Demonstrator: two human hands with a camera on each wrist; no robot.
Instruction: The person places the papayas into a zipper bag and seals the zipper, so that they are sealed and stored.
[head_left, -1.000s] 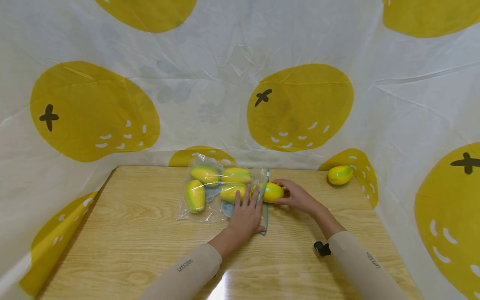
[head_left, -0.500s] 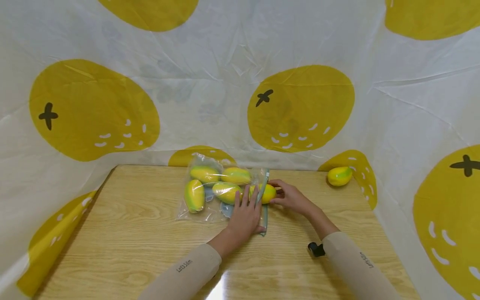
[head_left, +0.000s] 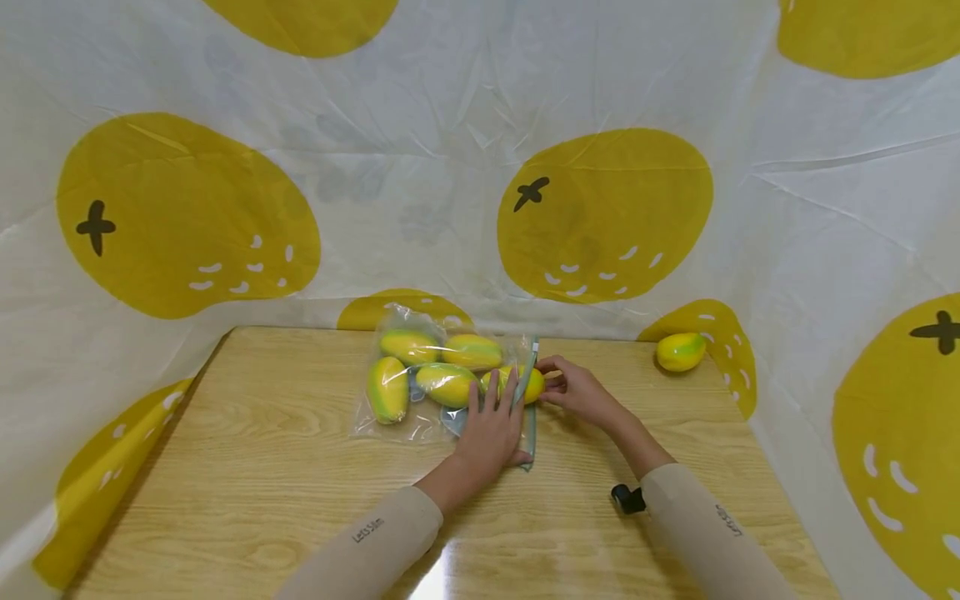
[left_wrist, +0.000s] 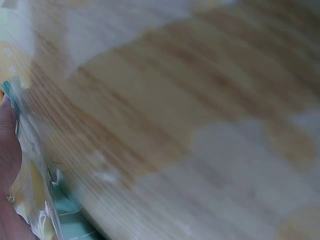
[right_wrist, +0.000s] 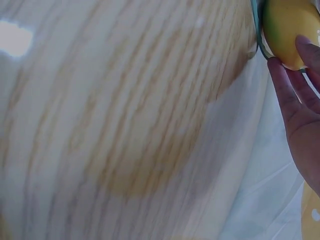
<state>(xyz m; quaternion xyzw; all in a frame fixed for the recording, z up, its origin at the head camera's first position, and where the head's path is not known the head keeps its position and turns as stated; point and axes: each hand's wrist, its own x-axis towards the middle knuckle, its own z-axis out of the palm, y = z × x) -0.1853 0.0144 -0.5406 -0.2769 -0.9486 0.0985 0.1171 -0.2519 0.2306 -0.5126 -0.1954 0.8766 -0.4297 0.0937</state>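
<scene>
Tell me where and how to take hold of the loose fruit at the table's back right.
Best across its middle, I'd judge, from above and the near side: the loose fruit is rounded and seems to lie lengthwise left to right on the table, so its near and far flanks suit a pinch. The patterned cloth stands close behind, limiting room there.

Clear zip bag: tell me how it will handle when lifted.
The clear bag will probably flop, as its thin film is creased. The fruits inside would likely shift, being rounded. One fruit pokes past the zip edge, so it might slip out.
</scene>
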